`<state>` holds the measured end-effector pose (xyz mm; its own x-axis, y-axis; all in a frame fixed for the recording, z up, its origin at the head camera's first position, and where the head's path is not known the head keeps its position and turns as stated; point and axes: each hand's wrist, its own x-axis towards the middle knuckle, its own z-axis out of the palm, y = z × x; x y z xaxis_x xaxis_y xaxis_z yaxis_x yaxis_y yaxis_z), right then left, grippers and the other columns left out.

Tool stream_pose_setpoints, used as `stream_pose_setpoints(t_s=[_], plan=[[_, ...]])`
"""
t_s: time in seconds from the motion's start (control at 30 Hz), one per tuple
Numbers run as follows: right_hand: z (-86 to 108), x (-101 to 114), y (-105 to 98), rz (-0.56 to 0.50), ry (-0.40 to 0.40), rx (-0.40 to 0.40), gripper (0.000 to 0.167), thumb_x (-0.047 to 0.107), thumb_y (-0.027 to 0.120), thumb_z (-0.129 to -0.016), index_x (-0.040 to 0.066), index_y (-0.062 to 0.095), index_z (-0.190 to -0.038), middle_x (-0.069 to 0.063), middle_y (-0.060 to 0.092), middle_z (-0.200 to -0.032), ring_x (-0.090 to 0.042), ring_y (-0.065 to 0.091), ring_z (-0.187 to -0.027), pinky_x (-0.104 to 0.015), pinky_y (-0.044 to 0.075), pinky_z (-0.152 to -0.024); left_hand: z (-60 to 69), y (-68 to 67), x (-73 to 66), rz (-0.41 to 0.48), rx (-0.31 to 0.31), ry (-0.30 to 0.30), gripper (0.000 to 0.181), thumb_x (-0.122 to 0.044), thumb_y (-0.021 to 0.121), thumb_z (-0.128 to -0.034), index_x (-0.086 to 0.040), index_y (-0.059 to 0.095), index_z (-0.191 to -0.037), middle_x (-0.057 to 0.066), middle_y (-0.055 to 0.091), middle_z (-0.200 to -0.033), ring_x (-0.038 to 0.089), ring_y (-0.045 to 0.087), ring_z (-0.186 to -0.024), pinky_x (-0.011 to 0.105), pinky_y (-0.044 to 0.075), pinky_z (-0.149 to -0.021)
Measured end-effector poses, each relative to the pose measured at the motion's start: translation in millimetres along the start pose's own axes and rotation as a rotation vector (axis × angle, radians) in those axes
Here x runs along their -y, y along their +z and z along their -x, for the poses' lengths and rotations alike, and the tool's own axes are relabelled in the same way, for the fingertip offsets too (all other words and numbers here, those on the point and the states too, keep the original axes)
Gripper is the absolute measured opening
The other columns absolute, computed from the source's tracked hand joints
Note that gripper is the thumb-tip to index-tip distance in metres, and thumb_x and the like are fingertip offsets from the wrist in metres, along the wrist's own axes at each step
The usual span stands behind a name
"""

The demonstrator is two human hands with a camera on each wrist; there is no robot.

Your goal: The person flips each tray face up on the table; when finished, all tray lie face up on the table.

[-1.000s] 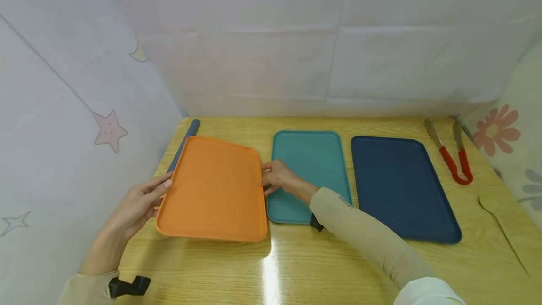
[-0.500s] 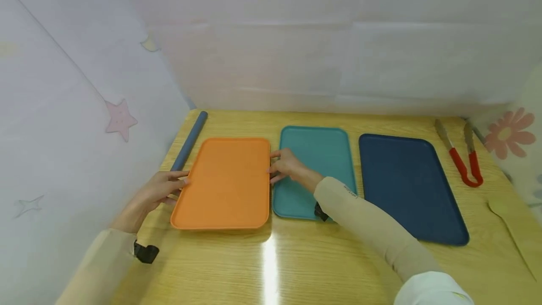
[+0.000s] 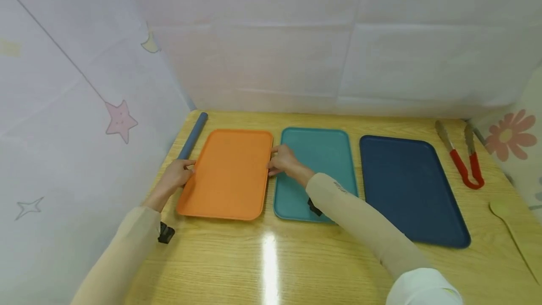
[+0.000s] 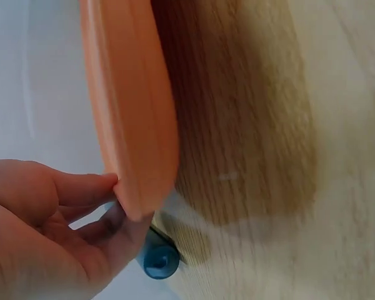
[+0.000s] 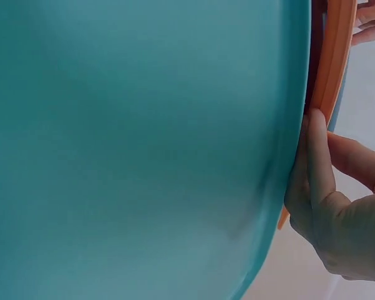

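Observation:
An orange tray [image 3: 228,173] lies between my two hands at the left of the table. Its left edge is pinched by my left hand [image 3: 174,175], thumb on the rim and fingers beneath, as the left wrist view shows. My right hand [image 3: 284,160] grips the opposite edge, its fingers reaching into the narrow gap beside the teal tray [image 3: 313,173]. In the left wrist view the orange tray's side wall [image 4: 134,112] stands a little off the wood, with a shadow under it. The right wrist view shows my right fingers [image 5: 319,156] against the orange rim, close to the teal one.
A dark blue tray [image 3: 412,192] lies right of the teal one. Farther right are tongs with red handles [image 3: 467,173] and a long-handled spoon [image 3: 504,213]. A blue-grey rod [image 3: 194,135] lies along the left table edge. White cloth walls [image 3: 271,60] stand behind and beside the table.
Both hands have lowered the orange tray from a tilted, raised position and moved it away from me toward the back. The teal and dark blue trays have stayed put.

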<state>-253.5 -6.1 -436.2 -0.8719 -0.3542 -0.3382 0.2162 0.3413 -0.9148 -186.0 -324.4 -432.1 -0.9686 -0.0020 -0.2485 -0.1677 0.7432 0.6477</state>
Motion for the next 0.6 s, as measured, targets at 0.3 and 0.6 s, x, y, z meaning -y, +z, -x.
stream_pose_setpoints(t_s=[0.3, 0.6], plan=[[-7.4, 0.1, 9.0, 0.287, -0.103, -0.088, 0.053, -0.012, 0.06, -0.083, -0.013, 0.046, -0.134, -0.033, 0.062, -0.107, -0.031, 0.07, -0.066, -0.033, 0.058, -0.057, -13.9, 13.6, 0.3, -0.241, -0.155, 0.072, 0.044, 0.006, 0.04, -0.087, 0.015, 0.053, -0.128, 0.034, 0.06, -0.115, 0.022, 0.043, -0.056, 0.027, 0.031, -0.048], [-12.7, 4.3, 12.5, 0.513, -0.17, -0.125, 0.014, -0.014, 0.053, -0.084, -0.01, 0.061, -0.094, -0.022, 0.067, -0.079, -0.026, 0.068, -0.057, -0.026, 0.051, -0.044, -22.3, 20.2, -8.1, -0.416, -0.233, 0.081, 0.038, 0.004, 0.04, -0.0868, 0.014, 0.06, -0.118, 0.037, 0.059, -0.112, 0.051, 0.058, -0.099, 0.055, 0.05, -0.072]])
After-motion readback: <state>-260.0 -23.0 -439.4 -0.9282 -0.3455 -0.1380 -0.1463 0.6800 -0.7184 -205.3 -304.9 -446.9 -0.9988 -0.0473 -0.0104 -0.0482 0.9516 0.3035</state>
